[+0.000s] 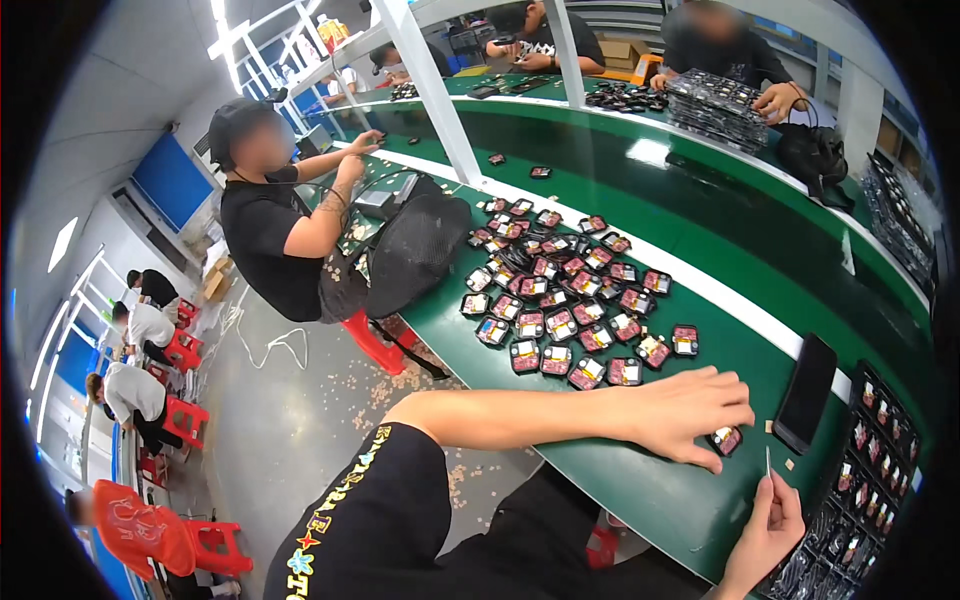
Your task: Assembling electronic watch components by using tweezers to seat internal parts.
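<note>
My left hand [690,412] reaches across from the left, low over the green table. Its thumb and index finger sit on either side of a small black-cased circuit board [726,441] with a pink face, while the other fingers are spread. Tweezers [768,460], thin and metallic, point up from my right hand [768,535], pinched between thumb and fingers. Their tip is just right of that board, apart from it. Tiny tan pieces [790,464] lie beside the tweezers. A pile of similar boards [560,290] is spread beyond my left forearm.
A black phone [806,393] lies right of my hands, by a black tray [850,490] filled with boards. A white strip edges the green belt [720,230] behind. To the left a co-worker [270,210] sits beside a black mesh item [420,250]. Others work across the belt near stacked trays [715,110].
</note>
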`<state>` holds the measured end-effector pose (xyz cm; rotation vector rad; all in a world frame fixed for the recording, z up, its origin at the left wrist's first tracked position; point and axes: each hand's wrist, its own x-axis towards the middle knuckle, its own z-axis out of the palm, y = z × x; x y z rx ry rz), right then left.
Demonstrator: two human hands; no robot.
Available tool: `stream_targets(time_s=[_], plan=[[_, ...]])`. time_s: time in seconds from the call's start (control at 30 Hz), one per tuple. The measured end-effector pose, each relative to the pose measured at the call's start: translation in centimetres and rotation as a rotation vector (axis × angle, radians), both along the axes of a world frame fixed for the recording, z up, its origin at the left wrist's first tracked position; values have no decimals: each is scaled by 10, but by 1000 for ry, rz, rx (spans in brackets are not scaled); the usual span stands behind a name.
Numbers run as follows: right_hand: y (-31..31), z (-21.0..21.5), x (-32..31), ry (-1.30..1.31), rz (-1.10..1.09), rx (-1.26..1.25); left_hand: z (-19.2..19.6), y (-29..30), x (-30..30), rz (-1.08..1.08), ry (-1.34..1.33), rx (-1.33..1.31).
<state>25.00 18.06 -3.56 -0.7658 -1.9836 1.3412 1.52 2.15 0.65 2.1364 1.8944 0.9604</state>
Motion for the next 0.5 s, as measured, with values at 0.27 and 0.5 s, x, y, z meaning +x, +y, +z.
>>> stream_targets(time_s=[0.27, 0.5], plan=[[-23, 32, -8, -3, -15, 13, -8, -7, -22, -84, -50, 36], [-24, 25, -10, 23, -16, 53, 0, -3, -25, -32, -120, -129]])
